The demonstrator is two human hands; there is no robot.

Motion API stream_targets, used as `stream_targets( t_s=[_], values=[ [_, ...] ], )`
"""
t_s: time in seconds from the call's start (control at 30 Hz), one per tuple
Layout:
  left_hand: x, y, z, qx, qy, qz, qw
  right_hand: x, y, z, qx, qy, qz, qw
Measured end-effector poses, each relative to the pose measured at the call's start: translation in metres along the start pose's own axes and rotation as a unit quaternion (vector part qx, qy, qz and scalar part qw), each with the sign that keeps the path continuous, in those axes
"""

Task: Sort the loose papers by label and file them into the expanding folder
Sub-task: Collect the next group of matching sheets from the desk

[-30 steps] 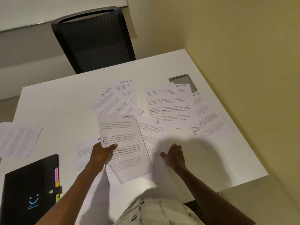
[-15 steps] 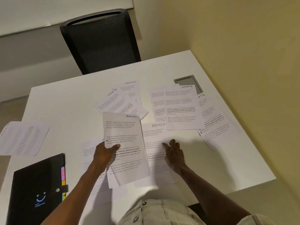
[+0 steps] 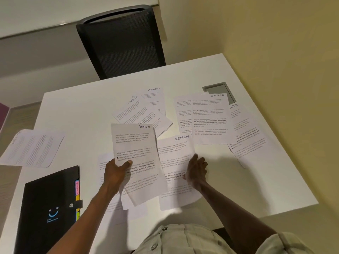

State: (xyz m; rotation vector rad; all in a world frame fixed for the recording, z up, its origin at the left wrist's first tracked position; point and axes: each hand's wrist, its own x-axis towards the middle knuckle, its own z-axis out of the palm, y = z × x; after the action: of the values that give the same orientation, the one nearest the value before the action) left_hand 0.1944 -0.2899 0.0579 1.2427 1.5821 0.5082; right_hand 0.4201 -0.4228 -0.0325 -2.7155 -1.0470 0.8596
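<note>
My left hand [image 3: 117, 171] grips an ADMIN-labelled sheet [image 3: 135, 154], lifted off the white table [image 3: 77, 114]. My right hand [image 3: 197, 171] holds the right edge of a second ADMIN sheet [image 3: 174, 162] just beside it, raised at the near end. More loose papers lie scattered: a SPORTS and ADMIN pile [image 3: 145, 107] at the middle, a SPORTS stack [image 3: 207, 118] at the right, further sheets [image 3: 247, 140] at the far right, and a sheet [image 3: 110, 206] under my left arm. The black expanding folder [image 3: 47, 208] with coloured tabs lies closed at the near left.
A single sheet [image 3: 32, 148] overhangs the table's left edge. A grey cable hatch [image 3: 218, 88] sits in the table at the back right. A black mesh chair [image 3: 121, 41] stands behind the table. A yellow wall runs along the right side.
My right hand went from resting flat on the second ADMIN sheet to gripping its right edge and lifting it. My left hand keeps the first ADMIN sheet raised.
</note>
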Motion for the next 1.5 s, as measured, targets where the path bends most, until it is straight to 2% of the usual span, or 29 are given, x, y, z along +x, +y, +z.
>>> stream_targets(
  t_s=[0.07,0.23,0.4,0.53,0.6,0.67,0.73,0.83,0.97,1.07,1.17,1.23,1.3,1.33,1.4,1.5],
  values=[
    [0.001,-0.001,-0.002,0.019,0.018,0.001,1.0,0.003,-0.001,0.0,0.038,0.005,0.007,0.999],
    [-0.002,0.002,-0.009,0.055,0.053,0.007,0.997,-0.001,0.001,-0.005,0.157,0.035,-0.074,0.984],
    [-0.004,0.005,-0.025,0.047,0.089,0.014,0.995,-0.013,-0.003,-0.058,0.296,0.102,-0.143,0.939],
    [-0.005,0.009,-0.033,0.046,0.108,0.016,0.993,-0.014,-0.008,-0.116,0.372,0.101,-0.181,0.905],
    [-0.005,0.012,-0.035,0.031,0.105,0.016,0.994,-0.014,-0.011,-0.139,0.427,0.072,-0.181,0.883],
    [-0.006,0.016,-0.035,0.002,0.074,0.016,0.997,-0.014,-0.015,-0.154,0.473,0.031,-0.185,0.861],
    [-0.006,0.02,-0.031,-0.048,0.016,0.004,0.999,-0.013,-0.022,-0.161,0.485,-0.008,-0.178,0.856],
    [-0.013,0.032,-0.017,-0.123,-0.076,-0.027,0.989,-0.014,-0.035,-0.157,0.458,-0.034,-0.156,0.875],
    [-0.025,0.049,0.001,-0.141,-0.195,-0.023,0.97,-0.021,-0.044,-0.142,0.418,-0.047,-0.139,0.897],
    [-0.03,0.054,0.014,-0.208,-0.213,-0.047,0.954,-0.022,-0.045,-0.128,0.467,-0.053,-0.096,0.877],
    [-0.033,0.06,0.027,-0.329,-0.208,-0.093,0.917,-0.022,-0.043,-0.12,0.497,-0.01,-0.083,0.864],
    [-0.034,0.067,0.032,-0.292,-0.171,-0.057,0.939,-0.022,-0.042,-0.121,0.479,0.029,-0.108,0.871],
    [-0.038,0.075,0.035,-0.153,-0.128,0.065,0.978,-0.022,-0.04,-0.124,0.44,0.082,-0.15,0.882],
    [-0.038,0.077,0.038,-0.108,-0.107,0.117,0.981,-0.022,-0.04,-0.127,0.43,0.106,-0.164,0.881],
    [-0.039,0.082,0.043,-0.096,-0.07,0.161,0.98,-0.023,-0.038,-0.13,0.44,0.138,-0.187,0.867],
    [-0.043,0.085,0.049,-0.125,-0.032,0.167,0.978,-0.019,-0.029,-0.13,0.463,0.162,-0.229,0.841]
  ],
)
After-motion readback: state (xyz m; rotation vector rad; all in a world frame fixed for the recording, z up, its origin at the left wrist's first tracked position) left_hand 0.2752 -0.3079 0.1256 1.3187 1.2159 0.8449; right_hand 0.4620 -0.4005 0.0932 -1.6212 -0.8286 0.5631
